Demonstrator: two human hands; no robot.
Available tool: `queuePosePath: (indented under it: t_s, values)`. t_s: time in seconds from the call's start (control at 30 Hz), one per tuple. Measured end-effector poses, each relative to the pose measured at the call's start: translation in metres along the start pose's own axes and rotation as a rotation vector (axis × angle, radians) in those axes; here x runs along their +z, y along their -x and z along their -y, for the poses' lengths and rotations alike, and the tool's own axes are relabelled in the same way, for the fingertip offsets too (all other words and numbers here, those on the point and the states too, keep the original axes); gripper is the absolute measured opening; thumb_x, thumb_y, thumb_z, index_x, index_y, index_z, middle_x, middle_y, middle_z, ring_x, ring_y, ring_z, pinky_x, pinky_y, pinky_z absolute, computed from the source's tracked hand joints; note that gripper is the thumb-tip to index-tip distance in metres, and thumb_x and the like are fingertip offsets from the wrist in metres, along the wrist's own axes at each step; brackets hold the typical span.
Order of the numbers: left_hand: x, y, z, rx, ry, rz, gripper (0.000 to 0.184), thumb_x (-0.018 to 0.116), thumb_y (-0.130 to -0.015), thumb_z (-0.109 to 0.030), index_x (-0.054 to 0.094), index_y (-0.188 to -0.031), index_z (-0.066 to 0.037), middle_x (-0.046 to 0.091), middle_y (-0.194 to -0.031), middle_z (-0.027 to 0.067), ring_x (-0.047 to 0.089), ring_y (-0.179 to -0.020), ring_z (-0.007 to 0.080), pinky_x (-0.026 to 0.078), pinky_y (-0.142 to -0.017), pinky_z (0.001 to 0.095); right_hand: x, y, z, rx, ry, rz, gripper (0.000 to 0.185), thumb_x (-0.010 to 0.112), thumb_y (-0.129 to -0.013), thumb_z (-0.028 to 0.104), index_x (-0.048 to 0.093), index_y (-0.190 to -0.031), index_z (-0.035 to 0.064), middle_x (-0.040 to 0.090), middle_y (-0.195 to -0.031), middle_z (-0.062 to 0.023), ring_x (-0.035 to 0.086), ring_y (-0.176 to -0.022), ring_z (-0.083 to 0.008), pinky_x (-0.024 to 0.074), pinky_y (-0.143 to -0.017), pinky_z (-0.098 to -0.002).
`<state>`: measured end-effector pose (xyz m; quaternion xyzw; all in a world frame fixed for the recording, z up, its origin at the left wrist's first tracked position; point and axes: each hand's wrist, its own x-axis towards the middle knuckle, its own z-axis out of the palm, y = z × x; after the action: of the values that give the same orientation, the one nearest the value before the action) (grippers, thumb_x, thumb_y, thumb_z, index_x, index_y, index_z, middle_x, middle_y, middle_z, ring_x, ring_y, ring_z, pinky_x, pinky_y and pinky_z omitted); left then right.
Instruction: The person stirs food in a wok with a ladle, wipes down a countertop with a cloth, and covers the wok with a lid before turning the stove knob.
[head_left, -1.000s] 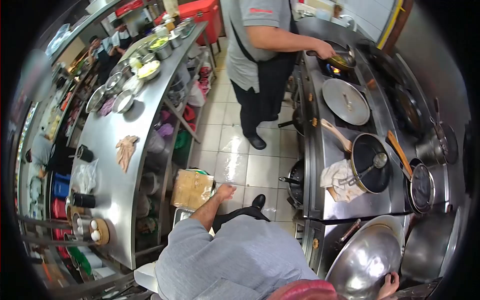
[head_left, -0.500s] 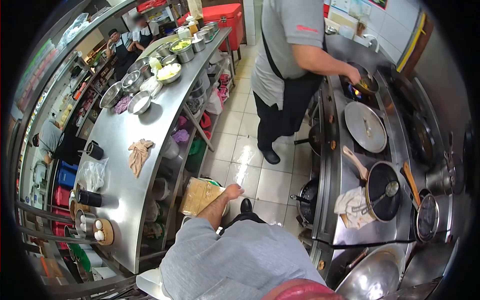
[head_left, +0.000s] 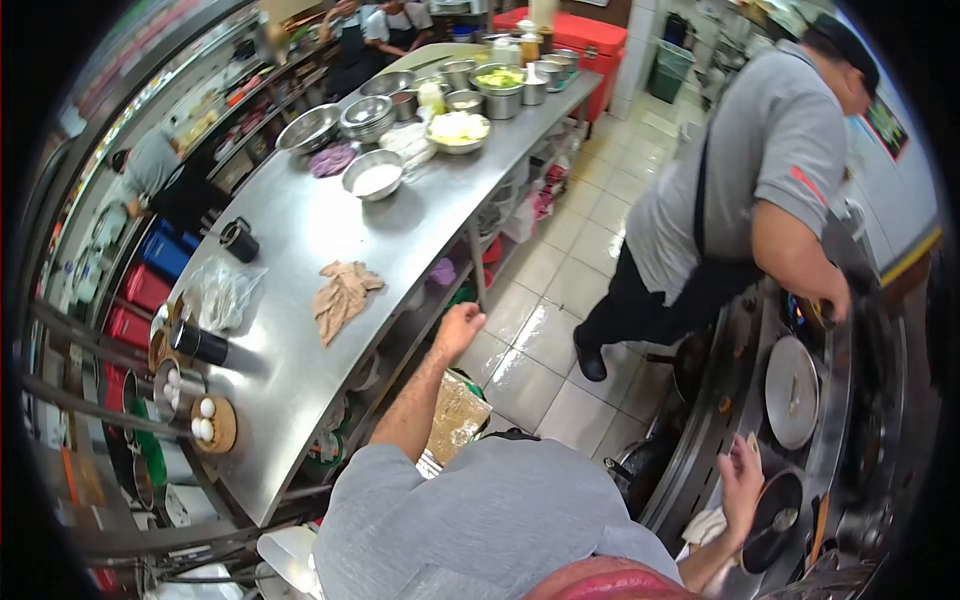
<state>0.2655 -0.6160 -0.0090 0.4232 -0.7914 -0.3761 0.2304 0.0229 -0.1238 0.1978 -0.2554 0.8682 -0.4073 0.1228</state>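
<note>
My left hand (head_left: 460, 330) hangs over the aisle beside the steel table (head_left: 290, 330), its fingers loosely curled and apart, touching nothing. My right hand (head_left: 740, 475) is raised over the stove side with its fingers apart, near the handle of a black frying pan (head_left: 775, 520); whether it touches the handle cannot be made out. A white cloth (head_left: 705, 527) lies beside my right forearm. Nearest my left hand on the table is a crumpled tan cloth (head_left: 343, 298). A flat cardboard box (head_left: 455, 420) sits low under my left forearm.
A co-worker (head_left: 740, 180) stands ahead at the stove, a hand at a pan. A round lid (head_left: 792, 392) lies on the stove. The table holds metal bowls (head_left: 373, 175), a plastic bag (head_left: 222, 292), a black cylinder (head_left: 198, 342) and eggs (head_left: 207, 408). People stand beyond it.
The view has turned and shifted toward the table. My left hand has risen toward the table edge. My right hand, earlier at a large metal wok and then out of view, is now raised near the frying pan.
</note>
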Motion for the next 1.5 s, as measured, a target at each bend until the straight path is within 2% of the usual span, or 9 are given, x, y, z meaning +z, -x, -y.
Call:
queuePosePath:
  t_s: [0.13,0.17,0.33,0.57,0.77,0.83,0.97,1.23,1.5]
  values:
    - [-0.078,-0.003,0.017,-0.082,0.027,-0.355,0.037,0.066,-0.080,-0.023,0.061,-0.105,0.004,0.061,-0.099,0.0227,0.060,-0.092,0.0336,0.047,-0.083,0.0405,0.084,-0.076,0.043,-0.184,0.076,0.390,0.042,0.065,-0.080,0.011,0.055,-0.120,0.0027,0.060,-0.096,-0.0126,0.057,-0.079,-0.0194,0.0471,-0.073,-0.0300]
    - [-0.093,-0.004,0.032,-0.097,-0.095,-0.463,0.038,0.067,-0.080,-0.024,0.061,-0.109,0.001,0.062,-0.098,0.0159,0.060,-0.087,0.0288,0.047,-0.080,0.0378,0.100,-0.092,0.053,-0.229,0.130,0.474,0.041,0.065,-0.080,0.012,0.056,-0.120,0.0038,0.060,-0.094,-0.0130,0.057,-0.077,-0.0206,0.0474,-0.071,-0.0308]
    - [-0.153,0.010,0.038,-0.312,-0.378,-0.782,0.046,0.067,-0.078,-0.028,0.056,-0.117,-0.007,0.051,-0.117,0.0173,0.046,-0.111,0.0312,0.035,-0.096,0.0426,0.171,-0.155,0.091,-0.471,0.121,0.661,0.042,0.067,-0.080,0.016,0.056,-0.119,0.0031,0.060,-0.094,-0.0147,0.058,-0.076,-0.0254,0.0477,-0.071,-0.0335]
    - [-0.171,-0.025,0.056,-0.602,-0.375,-0.880,0.069,0.065,-0.077,-0.044,0.041,-0.134,-0.011,0.031,-0.139,0.0170,0.026,-0.129,0.0361,0.022,-0.104,0.0537,0.229,-0.238,0.108,-0.563,0.179,0.842,0.041,0.067,-0.080,0.016,0.057,-0.118,0.0028,0.060,-0.092,-0.0159,0.058,-0.075,-0.0259,0.0479,-0.070,-0.0346]
    - [-0.155,-0.078,0.076,-0.767,-0.334,-0.670,0.073,0.055,-0.082,-0.055,0.033,-0.141,-0.018,0.020,-0.149,0.0124,0.016,-0.136,0.0360,0.010,-0.103,0.0645,0.243,-0.305,0.114,-0.583,0.241,0.937,0.038,0.066,-0.081,0.018,0.058,-0.116,0.0043,0.060,-0.094,-0.0188,0.060,-0.084,-0.0319,0.0484,-0.074,-0.0377]
    - [-0.145,-0.085,0.072,-0.880,-0.585,-0.585,0.070,0.051,-0.085,-0.053,0.030,-0.143,-0.020,0.018,-0.151,0.0092,0.015,-0.137,0.0355,0.006,-0.104,0.0650,0.249,-0.327,0.109,-0.622,0.230,0.944,0.038,0.066,-0.082,0.018,0.058,-0.116,0.0041,0.060,-0.095,-0.0194,0.061,-0.086,-0.0327,0.0485,-0.075,-0.0378]
    - [-0.141,-0.086,0.072,-0.897,-0.585,-0.604,0.063,0.048,-0.088,-0.050,0.032,-0.142,-0.020,0.022,-0.149,0.0089,0.018,-0.136,0.0330,0.007,-0.105,0.0626,0.268,-0.362,0.099,-0.694,0.204,0.966,0.039,0.067,-0.081,0.018,0.058,-0.116,0.0027,0.062,-0.093,-0.0160,0.061,-0.079,-0.0255,0.0490,-0.071,-0.0337]
    - [-0.122,-0.086,0.079,-0.785,-0.786,-0.822,0.047,0.054,-0.085,-0.045,0.052,-0.121,-0.016,0.050,-0.125,0.0083,0.040,-0.120,0.0297,0.027,-0.096,0.0567,0.307,-0.395,0.122,-0.602,0.208,1.153,0.041,0.065,-0.083,0.018,0.056,-0.121,0.0050,0.062,-0.095,-0.0172,0.059,-0.079,-0.0267,0.0482,-0.075,-0.0348]
    - [-0.125,-0.116,0.073,-0.748,-0.922,-0.881,0.035,0.056,-0.083,-0.041,0.058,-0.107,-0.015,0.057,-0.104,0.0067,0.050,-0.100,0.0278,0.035,-0.084,0.0477,0.354,-0.408,0.141,-0.616,0.106,1.202,0.039,0.065,-0.084,0.017,0.056,-0.119,0.0020,0.060,-0.089,-0.0100,0.056,-0.070,-0.0168,0.0479,-0.066,-0.0298]
